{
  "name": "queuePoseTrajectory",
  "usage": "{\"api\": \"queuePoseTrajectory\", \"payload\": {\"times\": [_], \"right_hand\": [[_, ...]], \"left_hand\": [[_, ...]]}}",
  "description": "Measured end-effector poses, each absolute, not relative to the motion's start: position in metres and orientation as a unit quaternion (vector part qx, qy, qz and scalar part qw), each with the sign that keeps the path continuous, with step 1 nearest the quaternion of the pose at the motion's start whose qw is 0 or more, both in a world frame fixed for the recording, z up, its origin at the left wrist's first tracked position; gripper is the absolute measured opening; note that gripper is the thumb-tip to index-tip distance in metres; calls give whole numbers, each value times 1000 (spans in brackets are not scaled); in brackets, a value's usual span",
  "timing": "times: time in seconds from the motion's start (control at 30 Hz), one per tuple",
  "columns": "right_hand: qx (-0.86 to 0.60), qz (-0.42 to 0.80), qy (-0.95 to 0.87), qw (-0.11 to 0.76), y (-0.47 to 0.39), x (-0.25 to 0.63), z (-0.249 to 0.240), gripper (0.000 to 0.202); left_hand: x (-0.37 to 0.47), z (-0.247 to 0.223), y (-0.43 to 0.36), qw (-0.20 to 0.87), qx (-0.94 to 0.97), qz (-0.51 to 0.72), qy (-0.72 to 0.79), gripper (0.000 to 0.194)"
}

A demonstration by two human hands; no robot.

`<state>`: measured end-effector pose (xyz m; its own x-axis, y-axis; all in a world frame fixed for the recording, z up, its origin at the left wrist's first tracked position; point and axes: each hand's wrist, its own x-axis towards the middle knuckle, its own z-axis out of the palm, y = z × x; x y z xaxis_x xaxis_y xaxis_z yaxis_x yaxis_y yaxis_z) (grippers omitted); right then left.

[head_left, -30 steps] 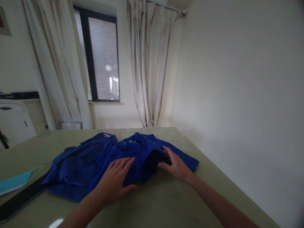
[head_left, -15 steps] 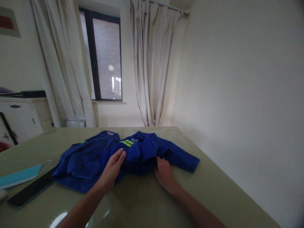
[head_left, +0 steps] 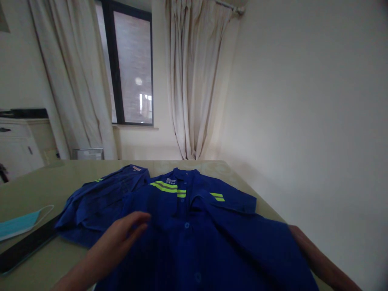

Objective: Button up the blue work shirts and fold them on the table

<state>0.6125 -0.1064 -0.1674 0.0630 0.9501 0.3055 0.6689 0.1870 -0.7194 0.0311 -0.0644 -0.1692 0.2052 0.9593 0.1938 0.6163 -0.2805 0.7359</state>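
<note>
While smooth-woven, blue shirt flat.

Two blue shirts: one at lower centre, another at centre left. One face mask and one black strip at lower left. Two curtains, left and centre. One window. One table.
</note>
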Motion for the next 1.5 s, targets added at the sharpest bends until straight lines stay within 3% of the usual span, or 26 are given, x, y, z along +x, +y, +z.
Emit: {"api": "queuePoseTrajectory", "payload": {"times": [0.07,0.13,0.3,0.4,0.47,0.6,0.8,0.87,1.0,1.13,1.23,1.33,1.4,1.5], "right_hand": [[-617,210,-662,371,-104,596,-165,55],[-601,249,-674,351,-97,569,-160,54],[-502,448,-669,317,-82,517,-154,43],[-444,550,-620,341,-70,497,-163,50],[-439,519,-637,363,-59,483,-172,52],[-513,306,-712,370,-37,457,-193,53],[-531,229,-774,258,-36,446,-220,72],[-533,202,-789,229,-40,446,-225,73],[-543,166,-802,187,-45,445,-227,73],[-541,166,-809,158,-42,445,-222,73],[-538,157,-816,139,-34,445,-220,73],[-544,139,-817,133,-20,442,-222,73],[-544,127,-818,134,-7,441,-225,74],[-532,113,-828,141,21,441,-230,73]], "left_hand": [[22,-183,-22,85,693,369,613,44],[7,-193,14,44,648,342,679,48],[-10,-189,37,230,644,303,664,43],[4,-183,27,367,664,303,577,58],[16,-188,26,356,679,286,575,64],[38,-212,38,154,708,262,638,65],[78,-221,43,-25,674,243,697,84],[87,-219,50,-12,648,248,720,81],[99,-218,70,117,697,281,649,61],[88,-182,74,65,771,308,553,52],[56,-125,70,-117,744,251,608,56],[31,-83,66,-285,619,290,671,49],[35,-83,58,-252,638,258,681,49],[78,-125,29,-72,742,130,653,47]]}}
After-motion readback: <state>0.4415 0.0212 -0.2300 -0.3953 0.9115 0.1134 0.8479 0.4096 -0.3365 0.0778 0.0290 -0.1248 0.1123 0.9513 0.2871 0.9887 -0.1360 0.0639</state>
